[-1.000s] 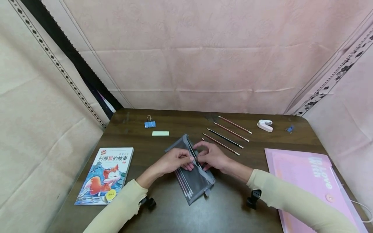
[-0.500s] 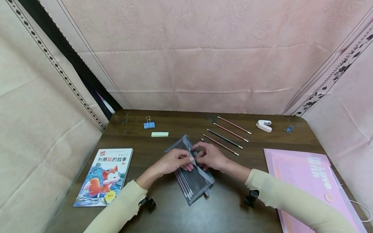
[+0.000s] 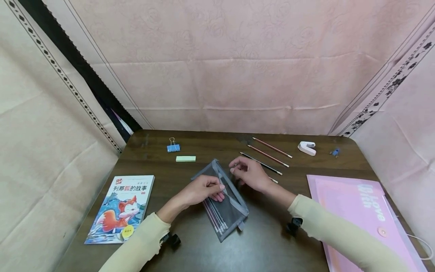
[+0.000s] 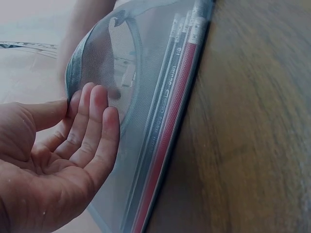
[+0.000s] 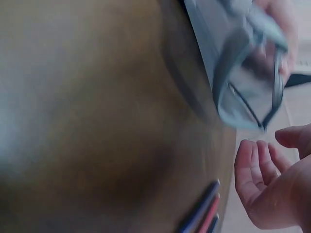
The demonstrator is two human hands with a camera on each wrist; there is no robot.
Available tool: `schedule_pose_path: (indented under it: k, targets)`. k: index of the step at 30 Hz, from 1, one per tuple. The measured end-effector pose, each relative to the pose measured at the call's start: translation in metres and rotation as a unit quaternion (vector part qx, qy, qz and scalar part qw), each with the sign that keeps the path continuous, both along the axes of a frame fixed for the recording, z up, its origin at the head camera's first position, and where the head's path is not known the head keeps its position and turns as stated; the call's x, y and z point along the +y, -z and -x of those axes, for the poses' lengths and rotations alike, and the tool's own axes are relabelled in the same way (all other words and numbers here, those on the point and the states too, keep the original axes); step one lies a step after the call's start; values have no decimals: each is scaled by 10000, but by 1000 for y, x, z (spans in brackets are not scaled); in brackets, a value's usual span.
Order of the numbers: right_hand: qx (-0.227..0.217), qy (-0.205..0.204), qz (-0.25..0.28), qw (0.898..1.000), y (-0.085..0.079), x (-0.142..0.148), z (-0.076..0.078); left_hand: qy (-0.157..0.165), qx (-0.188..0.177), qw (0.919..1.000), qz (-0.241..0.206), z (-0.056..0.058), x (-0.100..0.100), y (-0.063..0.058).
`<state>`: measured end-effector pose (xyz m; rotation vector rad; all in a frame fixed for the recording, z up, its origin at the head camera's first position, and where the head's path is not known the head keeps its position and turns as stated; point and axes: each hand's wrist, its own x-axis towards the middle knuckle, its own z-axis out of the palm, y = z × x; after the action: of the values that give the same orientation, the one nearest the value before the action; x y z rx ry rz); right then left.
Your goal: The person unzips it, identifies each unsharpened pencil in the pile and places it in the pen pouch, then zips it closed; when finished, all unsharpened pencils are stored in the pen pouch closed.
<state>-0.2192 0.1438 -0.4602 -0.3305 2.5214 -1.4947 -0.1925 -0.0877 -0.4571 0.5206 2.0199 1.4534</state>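
Note:
A grey mesh zipper pouch lies slanted in the middle of the desk. Several pencils show through its mesh along one side. My left hand pinches the pouch's edge between thumb and fingers, lifting its mouth apart, as the right wrist view also shows. Just right of the pouch is my right hand, apart from it, fingers loosely bent and holding nothing. It overlaps the nearer ends of a row of loose pencils, red and dark, which lie slanted on the desk; part of the row is hidden under the hand.
A fox picture book lies at the left, a pink folder at the right. Toward the back are a blue binder clip, a pale green strip, a white stapler and a small blue object.
My right hand has drawn away from the pouch's mouth, moving right and up to the loose pencils. The left hand keeps its pinch on the pouch edge. The view has shifted slightly.

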Motion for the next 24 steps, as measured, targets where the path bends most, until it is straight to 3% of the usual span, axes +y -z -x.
schedule_pose_path:
  k: [3, 5, 9, 12, 16, 20, 24]
  targets:
    - [268, 7, 78, 9996, 0, 2, 16, -4, 10, 10000, -30, 0, 0, -1]
    - [211, -20, 205, 9996, 1, -1, 26, -22, 2, 10000, -21, -1, -1, -2]
    - [-571, -139, 648, 9962, 7, -17, 41, -40, -65, 10000, 24, -3, -4, -3]
    - [-1313, -146, 936, 9868, 8, -32, 51, -43, -109, 9999, 8, -4, -5, -2]
    - [-1864, -184, 1226, 9746, 9, -44, 61, -6, -110, 9999, -24, -2, -5, -2]
    - [-1990, -237, 1659, 9656, 11, -45, 65, 50, -84, 10000, -1, 0, -3, -2]
    - [-1787, -186, 2079, 9615, 14, -37, 67, 89, -56, 9999, 14, 2, -1, -1]
